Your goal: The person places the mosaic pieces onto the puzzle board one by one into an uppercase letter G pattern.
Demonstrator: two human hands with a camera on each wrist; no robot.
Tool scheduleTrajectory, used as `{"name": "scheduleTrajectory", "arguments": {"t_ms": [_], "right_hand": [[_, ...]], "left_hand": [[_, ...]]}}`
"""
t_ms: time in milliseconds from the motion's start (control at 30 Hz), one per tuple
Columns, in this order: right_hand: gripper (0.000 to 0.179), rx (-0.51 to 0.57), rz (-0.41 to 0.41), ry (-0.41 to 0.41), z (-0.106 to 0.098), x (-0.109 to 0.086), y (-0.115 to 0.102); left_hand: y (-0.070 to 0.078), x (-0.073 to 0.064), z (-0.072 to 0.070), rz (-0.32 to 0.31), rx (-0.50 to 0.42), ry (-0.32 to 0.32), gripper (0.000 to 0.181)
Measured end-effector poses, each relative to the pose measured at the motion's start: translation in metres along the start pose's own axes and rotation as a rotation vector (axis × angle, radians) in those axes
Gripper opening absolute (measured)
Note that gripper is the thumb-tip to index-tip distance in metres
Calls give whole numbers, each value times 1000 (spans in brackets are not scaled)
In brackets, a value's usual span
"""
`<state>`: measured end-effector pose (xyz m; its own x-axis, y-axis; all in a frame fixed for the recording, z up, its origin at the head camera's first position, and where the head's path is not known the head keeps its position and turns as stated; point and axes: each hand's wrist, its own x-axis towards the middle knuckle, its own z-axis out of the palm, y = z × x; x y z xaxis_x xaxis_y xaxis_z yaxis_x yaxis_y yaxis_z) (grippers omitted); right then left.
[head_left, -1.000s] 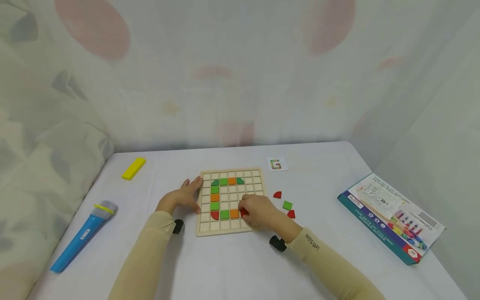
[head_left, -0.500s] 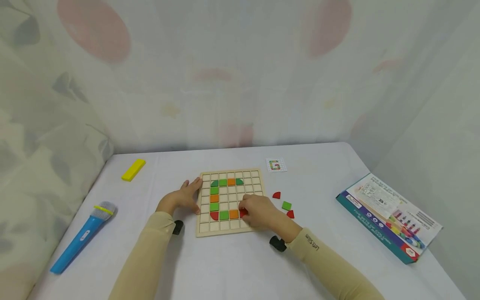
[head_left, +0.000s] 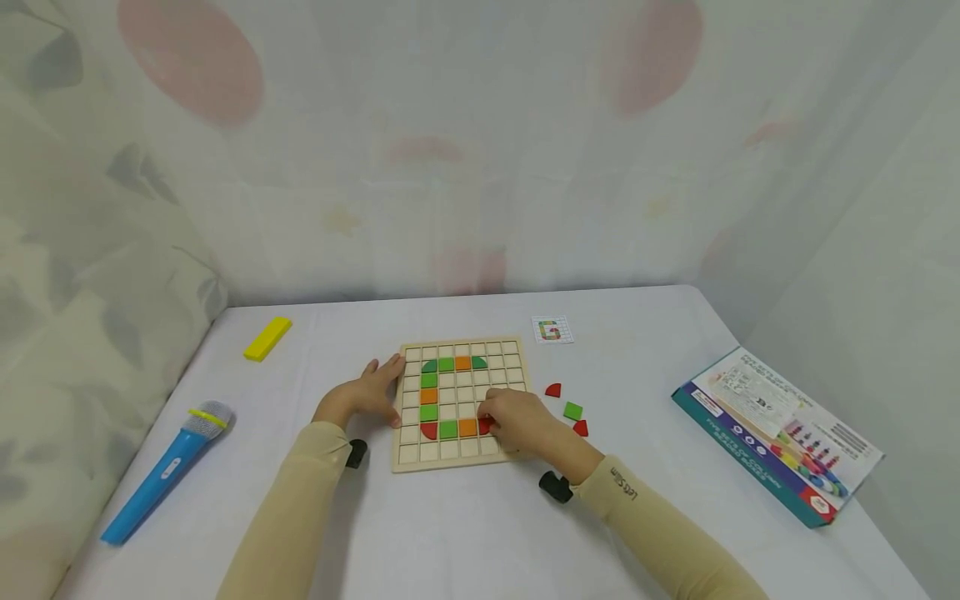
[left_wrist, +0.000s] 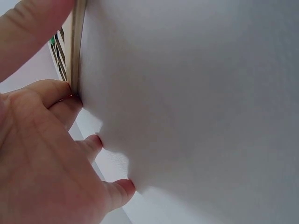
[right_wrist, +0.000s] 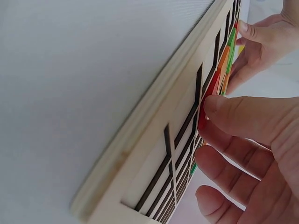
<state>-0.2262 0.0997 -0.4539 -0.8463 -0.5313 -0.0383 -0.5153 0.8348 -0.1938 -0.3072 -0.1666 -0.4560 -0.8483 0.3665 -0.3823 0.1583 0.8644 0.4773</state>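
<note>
A square wooden grid board point(head_left: 408, 463) lies on the white table. Green, orange and red tiles sit in its cells in a C-like outline, among them an orange square tile point(head_left: 467, 427) in the lower row. Beside that one, my right hand point(head_left: 519, 422) pinches a red tile point(right_wrist: 208, 95) between thumb and index finger, right at its cell. Part of the red tile is hidden by the fingers. My left hand point(head_left: 363, 397) rests at the board's left edge, fingers spread, with thumb and index finger touching the rim in the left wrist view.
Right of the board lie a green square tile point(head_left: 573, 411) and two red quarter-round tiles point(head_left: 553, 390). A small pattern card point(head_left: 552, 330) is behind them. A printed box point(head_left: 780, 433) lies far right; a blue toy microphone point(head_left: 168, 471) and a yellow block point(head_left: 267, 338) are left.
The right hand's fingers have shifted very slightly at the red tile, which shows a little lower by the orange one. The left hand stays at the board's edge.
</note>
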Motion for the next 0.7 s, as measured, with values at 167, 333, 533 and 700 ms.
{"name": "scheduleTrajectory", "arguments": {"t_ms": [167,333,533,700], "right_hand": [[22,18,15,-5,0,0,0],[23,20,18,24,-7,-3,11],[25,46,83,106,-23,-23,42],[27,28,180,127,-27,-46,74]], "left_hand": [[0,-1,-1,3,-3,-1,113],[0,0,-1,4,-11,-5,113],[-1,1,-1,-1,-4,-9,113],[-1,1,-1,-13,-3,-5,113]]}}
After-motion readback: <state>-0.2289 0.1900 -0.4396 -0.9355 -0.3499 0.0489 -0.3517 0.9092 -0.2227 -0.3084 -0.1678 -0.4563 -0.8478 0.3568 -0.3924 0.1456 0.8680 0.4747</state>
